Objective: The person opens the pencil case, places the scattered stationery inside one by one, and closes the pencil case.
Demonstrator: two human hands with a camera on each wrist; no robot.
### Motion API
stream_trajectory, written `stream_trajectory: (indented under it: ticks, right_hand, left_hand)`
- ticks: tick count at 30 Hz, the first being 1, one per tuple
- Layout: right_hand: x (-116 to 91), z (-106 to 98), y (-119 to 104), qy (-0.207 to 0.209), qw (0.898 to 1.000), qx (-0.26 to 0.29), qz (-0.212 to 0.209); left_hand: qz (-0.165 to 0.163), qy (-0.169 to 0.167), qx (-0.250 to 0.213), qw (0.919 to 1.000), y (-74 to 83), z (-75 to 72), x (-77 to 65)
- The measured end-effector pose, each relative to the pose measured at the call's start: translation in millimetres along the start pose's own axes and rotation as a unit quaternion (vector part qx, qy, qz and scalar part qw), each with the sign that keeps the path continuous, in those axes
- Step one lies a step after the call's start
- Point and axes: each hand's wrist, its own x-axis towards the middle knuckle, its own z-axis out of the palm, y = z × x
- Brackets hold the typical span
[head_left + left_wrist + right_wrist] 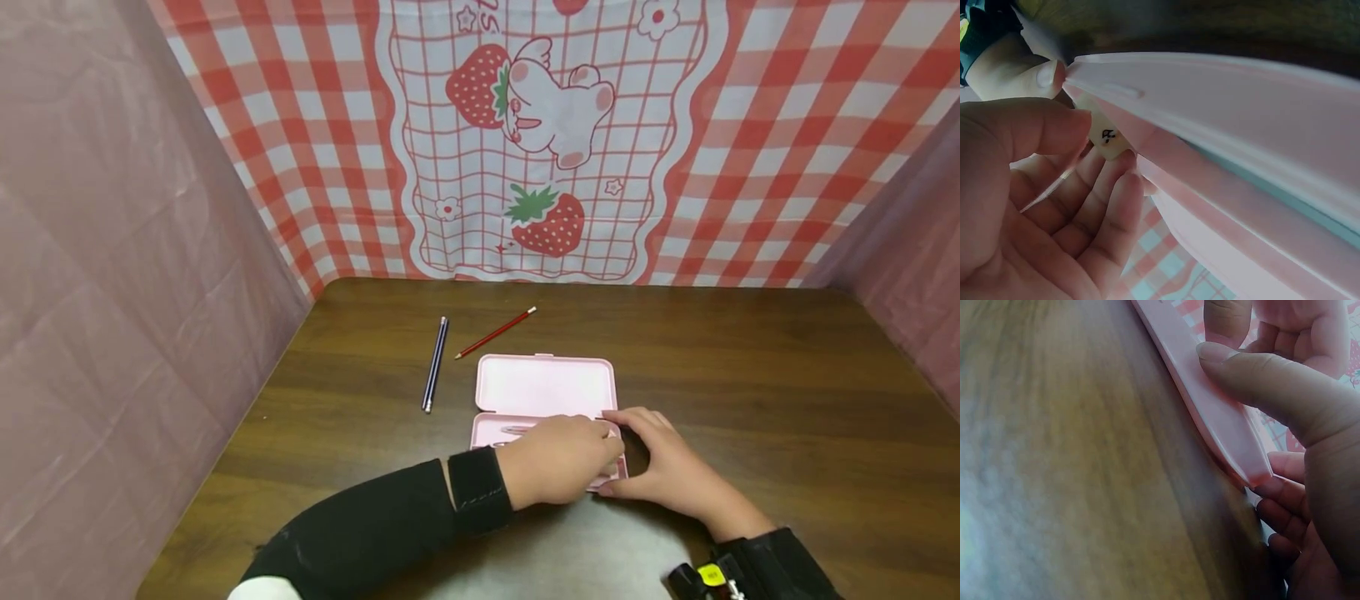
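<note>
A pink pencil case [546,385] lies on the table with its lid laid back. My left hand [558,458] reaches into the right end of its tray. In the left wrist view, the thumb and fingers of that hand pinch a small cream block, seemingly an eraser [1107,132], with a dark printed mark. My right hand [663,458] grips the right end of the case, thumb on the near wall and fingers round the far corner. Slim items [516,430] lie in the tray, partly hidden by my left hand.
Dark blue striped pencils [435,365] lie side by side left of the case. A red pencil [497,333] lies slantwise behind it. The wooden table [750,375] ends at a red-checked cloth [337,167] at the back, with pink cloth on both sides.
</note>
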Motion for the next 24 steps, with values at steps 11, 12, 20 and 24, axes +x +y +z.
stream_trajectory:
  ticks: [11,12,20,24]
  right_hand:
    - [0.6,-1.9,-2.6,-0.007,1.000,0.002,0.005]
    - [0.7,-2.0,-3.0,-0.009,1.000,0.003,0.007]
    - [0.2,-2.1,-2.7,-0.010,1.000,0.002,0.008]
    - [0.2,-1.7,-2.0,-0.009,1.000,0.000,0.006]
  left_hand:
    - [0.018,0.002,0.038,0.9991,4.6,-1.0,-4.0]
    - [0.018,-0.001,0.040,0.9991,4.4,-1.0,-4.4]
    - [0.011,-0.003,0.043,0.9990,4.4,0.8,-3.7]
    - [0.006,0.000,0.035,0.9994,4.1,1.1,-3.2]
